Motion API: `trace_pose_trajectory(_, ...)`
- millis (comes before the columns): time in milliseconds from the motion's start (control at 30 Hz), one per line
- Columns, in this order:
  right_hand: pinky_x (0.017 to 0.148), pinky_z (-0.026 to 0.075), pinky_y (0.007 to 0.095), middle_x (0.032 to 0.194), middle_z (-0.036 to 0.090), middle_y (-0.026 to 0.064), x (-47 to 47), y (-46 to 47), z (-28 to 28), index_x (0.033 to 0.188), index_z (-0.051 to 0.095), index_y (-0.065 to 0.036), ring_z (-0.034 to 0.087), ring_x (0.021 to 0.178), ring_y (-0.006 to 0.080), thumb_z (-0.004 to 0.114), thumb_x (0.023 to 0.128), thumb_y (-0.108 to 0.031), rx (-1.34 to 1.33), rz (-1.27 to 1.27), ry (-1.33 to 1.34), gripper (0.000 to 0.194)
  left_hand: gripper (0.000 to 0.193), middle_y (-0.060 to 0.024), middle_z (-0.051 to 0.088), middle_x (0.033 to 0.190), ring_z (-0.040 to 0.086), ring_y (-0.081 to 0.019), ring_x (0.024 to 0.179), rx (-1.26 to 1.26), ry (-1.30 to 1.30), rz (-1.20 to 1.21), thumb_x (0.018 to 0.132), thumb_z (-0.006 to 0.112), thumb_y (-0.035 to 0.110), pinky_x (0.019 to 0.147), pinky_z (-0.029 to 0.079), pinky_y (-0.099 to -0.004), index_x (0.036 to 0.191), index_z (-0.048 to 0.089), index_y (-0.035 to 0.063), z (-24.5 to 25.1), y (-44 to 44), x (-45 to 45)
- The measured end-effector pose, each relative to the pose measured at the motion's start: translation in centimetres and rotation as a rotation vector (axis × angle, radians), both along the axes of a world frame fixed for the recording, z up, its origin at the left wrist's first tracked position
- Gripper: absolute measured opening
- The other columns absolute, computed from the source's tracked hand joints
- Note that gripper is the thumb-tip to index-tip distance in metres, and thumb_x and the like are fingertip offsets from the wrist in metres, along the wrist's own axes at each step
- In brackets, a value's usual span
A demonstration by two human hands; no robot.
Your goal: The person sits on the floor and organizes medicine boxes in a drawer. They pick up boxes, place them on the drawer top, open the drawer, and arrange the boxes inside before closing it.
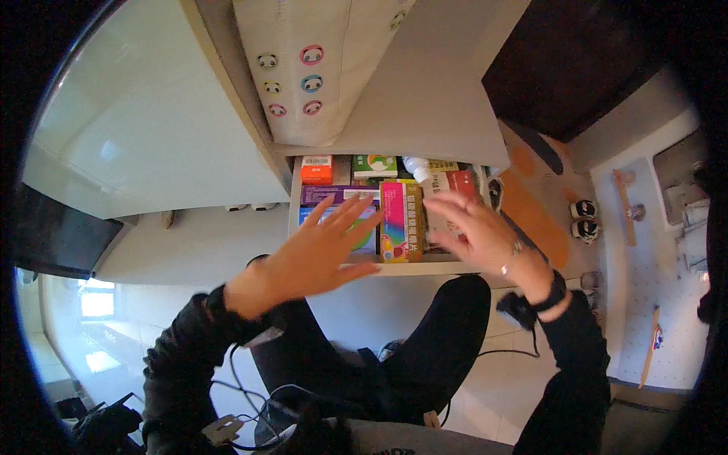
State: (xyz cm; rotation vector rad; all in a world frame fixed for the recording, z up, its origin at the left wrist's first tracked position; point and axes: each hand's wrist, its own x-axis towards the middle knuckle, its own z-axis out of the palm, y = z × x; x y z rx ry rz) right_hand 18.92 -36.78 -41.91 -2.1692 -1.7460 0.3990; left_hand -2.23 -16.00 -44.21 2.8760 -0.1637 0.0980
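Note:
A drawer (398, 269) full of small boxes is pulled out in front of me. Over its left side my left hand (318, 250) is spread, partly hiding a purple box (324, 194) and a blue and green box (367, 242). My right hand (478, 230) hovers at the right side with fingers apart, above a brown and red package (463, 182). Between the hands lies a pink and gold box (401, 222). Farther back are an orange box (316, 170), a green and white box (375, 166) and a white plastic bottle (418, 169). Neither hand holds anything.
A white bag with panda pictures (307, 85) stands above the drawer, beside a pale cabinet door (142, 114). Loose cables (250, 392) hang near my left leg. Shoes (584, 220) stand on the floor to the right, near a white pegboard-like panel (631, 318).

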Motion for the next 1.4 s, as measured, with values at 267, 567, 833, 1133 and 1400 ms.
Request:
trace_pose_trajectory(267,0.112,0.025,0.0452,0.149,0.024,0.019,-2.5,-0.7,-2.6,0.141,0.029,0.003,0.027,0.137,0.0322,0.068,0.078,-0.049,-0.018,0.207,-0.151,0.091,0.056,-0.0114,0.042,0.141,0.034,-0.0255,0.135,0.272,-0.038,0.031,0.089,0.058,0.041,0.112,0.025,-0.0467,0.136,0.042,0.0142,-1.7,-0.1,-3.8)
trace_pose_trajectory(567,0.108,0.029,0.0457,0.146,0.032,0.018,-1.2,0.9,-5.1,0.136,0.039,0.002,0.035,0.132,0.0346,0.067,0.076,-0.051,0.097,0.206,-0.327,0.085,0.049,-0.0114,0.055,0.127,0.053,-0.027,0.118,0.195,-0.137,0.061,0.089,0.059,0.036,0.091,0.049,-0.0383,0.13,0.048,0.0112,-3.2,0.6,-2.9)
trace_pose_trajectory(833,0.104,0.032,0.0459,0.14,0.042,0.017,-0.8,2.1,-6.2,0.132,0.046,-0.003,0.042,0.124,0.0317,0.066,0.076,-0.053,0.126,0.093,-0.415,0.078,0.048,-0.0086,0.054,0.127,0.057,-0.027,0.11,0.128,-0.152,0.081,0.088,0.059,0.035,0.085,0.053,-0.039,0.128,0.049,0.0118,-3.6,2.9,-1.2)
trace_pose_trajectory(1133,0.114,0.015,0.0509,0.148,0.029,0.0187,1.4,3.7,-6.8,0.142,0.031,-0.006,0.026,0.138,0.0331,0.075,0.064,-0.059,0.261,-0.164,-0.483,0.104,0.052,-0.0086,0.051,0.132,0.05,-0.0263,0.12,0.254,-0.283,0.084,0.087,0.06,0.036,0.099,0.043,-0.0411,0.131,0.047,0.0113,-4.1,5.3,1.4)
trace_pose_trajectory(1400,0.115,0.012,0.0504,0.144,0.036,0.0184,3.9,6.2,-8.2,0.138,0.037,0.001,0.029,0.138,0.0286,0.069,0.066,-0.065,0.25,-0.232,-0.544,0.103,0.062,-0.0041,0.034,0.148,0.036,-0.0201,0.133,0.466,-0.347,0.155,0.085,0.062,0.032,0.11,0.028,-0.0397,0.138,0.041,0.0079,-6.1,5.6,4.7)
